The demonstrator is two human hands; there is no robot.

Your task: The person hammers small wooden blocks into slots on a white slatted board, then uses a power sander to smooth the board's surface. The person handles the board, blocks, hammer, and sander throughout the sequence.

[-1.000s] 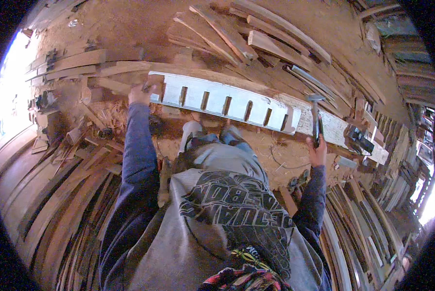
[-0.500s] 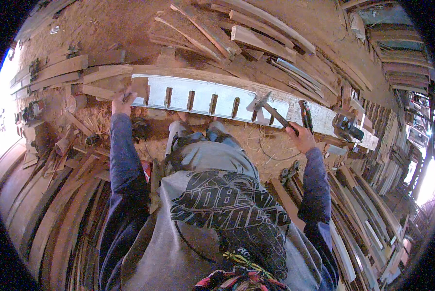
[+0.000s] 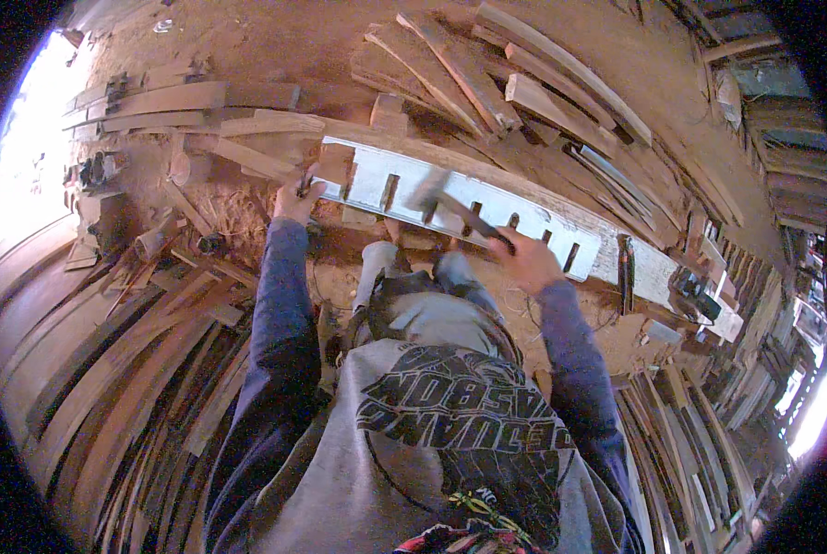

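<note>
A long white board (image 3: 365, 174) with a row of dark slots lies across a wooden beam in front of me. At its left end, my left hand (image 3: 295, 199) is closed beside the corner. A small dark thing shows between those fingers, too unclear to name. My right hand (image 3: 531, 263) grips a hammer (image 3: 469, 218) by its dark handle. The hammer's head, smeared by motion, is over the middle of the slotted board. A dark, narrow tool (image 3: 626, 274) rests across the beam, right of the slotted board.
A dark power tool (image 3: 695, 294) sits at the beam's right end. Loose timber (image 3: 561, 109) is piled beyond the beam. Stacked planks (image 3: 123, 406) spread at lower left, more strips (image 3: 686, 434) at lower right. A wood block (image 3: 389, 113) stands behind the beam.
The view has shifted, so the scene sits farther right. Along the board, my right hand and the hammer have moved left from its right part to its middle. My left hand stays at its left end.
</note>
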